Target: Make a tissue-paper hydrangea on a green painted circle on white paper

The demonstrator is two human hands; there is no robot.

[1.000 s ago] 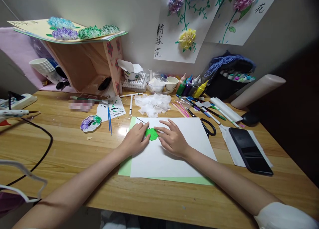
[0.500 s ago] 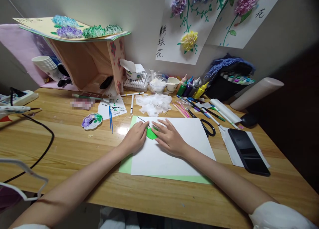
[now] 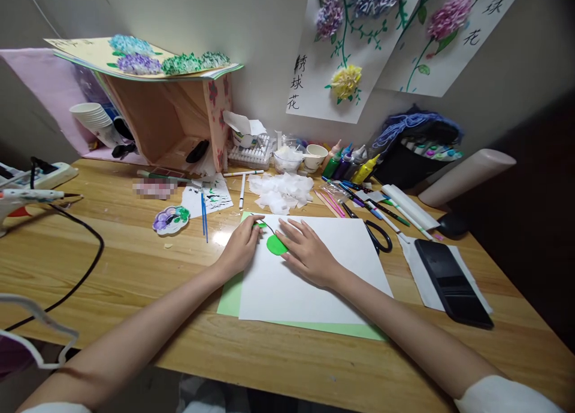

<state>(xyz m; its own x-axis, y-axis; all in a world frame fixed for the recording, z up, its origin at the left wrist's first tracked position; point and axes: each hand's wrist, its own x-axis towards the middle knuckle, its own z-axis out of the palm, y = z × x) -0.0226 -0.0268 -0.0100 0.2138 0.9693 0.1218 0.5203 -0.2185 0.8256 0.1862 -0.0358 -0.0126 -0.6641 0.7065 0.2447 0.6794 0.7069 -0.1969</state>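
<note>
L hand (image 3: 242, 244) is now shifted off green disc (image 3: 275, 246) to small green pc (image 3: 261, 225), grip can't be told; disc edge part-covered by spread R hand (image 3: 311, 252).

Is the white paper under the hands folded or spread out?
Spread out: the white paper lies flat over a green sheet, its near edge straight and no fold visible.

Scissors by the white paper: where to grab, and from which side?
Probably by the exposed handle loop, from the person's right. It sticks out past the right edge of the white paper, which seems to cover part of the scissors. The loop looks flat on the table but ring-shaped, so a finger hooked through its opening should hold.
</note>
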